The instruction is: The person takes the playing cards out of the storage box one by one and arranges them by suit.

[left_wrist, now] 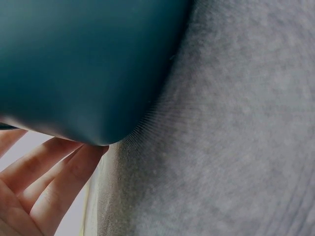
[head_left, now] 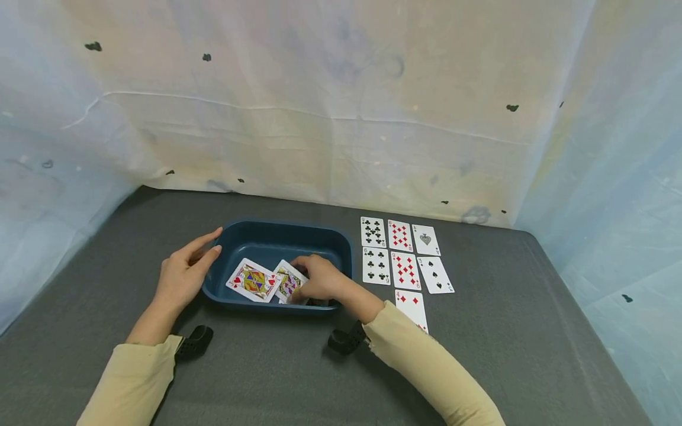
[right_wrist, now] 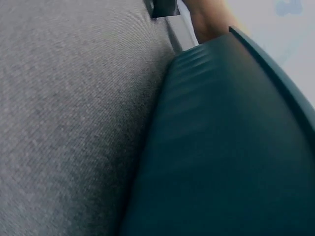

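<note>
1. A dark blue rectangular plastic tub (head_left: 277, 236) with rounded corners stands on the grey felt-covered table (head_left: 533, 355), left of the table's middle.
2. Two face cards lie flat on the tub's floor: a red-suited court card (head_left: 253, 280) at the tub's 8 o'clock, and a second court card (head_left: 288, 280) just beside it toward 6 o'clock.
3. The right hand (head_left: 319, 281) reaches over the tub's near wall, fingers bent down onto the second court card, covering that card's right part. Whether they pinch it or only press on it cannot be told.
4. The left hand (head_left: 183, 273) rests against the tub's outer wall at 9 o'clock, its fingers (left_wrist: 54, 172) straight and relaxed, touching the rim and gripping nothing.
5. At the tub's 3 o'clock, well apart from both hands, seven number cards (head_left: 406, 260) lie face up in rows on the felt.
</note>
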Available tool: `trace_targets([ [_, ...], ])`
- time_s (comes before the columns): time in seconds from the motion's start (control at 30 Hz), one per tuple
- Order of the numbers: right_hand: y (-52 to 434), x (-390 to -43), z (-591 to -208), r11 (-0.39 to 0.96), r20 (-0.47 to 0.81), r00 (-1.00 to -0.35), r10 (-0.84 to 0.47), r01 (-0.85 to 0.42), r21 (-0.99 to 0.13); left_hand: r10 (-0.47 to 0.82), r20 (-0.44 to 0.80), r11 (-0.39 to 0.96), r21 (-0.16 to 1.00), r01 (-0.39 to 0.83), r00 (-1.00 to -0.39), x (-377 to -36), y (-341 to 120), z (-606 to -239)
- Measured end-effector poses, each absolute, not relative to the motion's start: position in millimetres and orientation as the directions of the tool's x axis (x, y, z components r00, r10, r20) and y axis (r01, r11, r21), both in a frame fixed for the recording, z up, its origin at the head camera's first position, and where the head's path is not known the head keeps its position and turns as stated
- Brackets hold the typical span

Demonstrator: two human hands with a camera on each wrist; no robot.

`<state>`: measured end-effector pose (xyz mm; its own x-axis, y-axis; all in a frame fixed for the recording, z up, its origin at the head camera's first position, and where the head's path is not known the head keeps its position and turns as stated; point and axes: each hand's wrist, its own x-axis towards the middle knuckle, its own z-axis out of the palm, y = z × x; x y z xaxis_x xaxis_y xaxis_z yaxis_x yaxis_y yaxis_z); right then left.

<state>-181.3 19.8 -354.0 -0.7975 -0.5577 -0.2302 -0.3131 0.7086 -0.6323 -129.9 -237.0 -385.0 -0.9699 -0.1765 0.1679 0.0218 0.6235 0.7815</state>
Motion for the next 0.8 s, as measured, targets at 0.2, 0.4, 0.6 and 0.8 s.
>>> trace_targets([
  [0.2, 23.1, -184.4, -352.6, 0.59, -0.24, -0.831, -0.502, -0.125, -0.798, -0.175, 0.166, 0.619, 0.785, 0.022, -0.97, -130.5, -236.6, -384.7],
  [0.4, 24.1, -183.2, -350.7, 0.413, -0.235, -0.834, -0.5, 0.009, -0.911, -0.177, 0.154, 0.612, 0.79, 0.013, -0.972, -130.2, -235.4, -383.7],
  [0.6, 28.8, -181.4, -349.0, 0.251, -0.129, -0.854, -0.504, -0.002, -0.968, -0.178, 0.158, 0.621, 0.784, 0.014, -0.971, -131.0, -234.9, -383.5],
  [0.8, 35.0, -178.6, -347.0, 0.059, 0.042, -0.869, -0.493, -0.081, -0.995, -0.182, 0.158, 0.622, 0.783, 0.011, -0.971, -130.9, -237.0, -384.5],
])
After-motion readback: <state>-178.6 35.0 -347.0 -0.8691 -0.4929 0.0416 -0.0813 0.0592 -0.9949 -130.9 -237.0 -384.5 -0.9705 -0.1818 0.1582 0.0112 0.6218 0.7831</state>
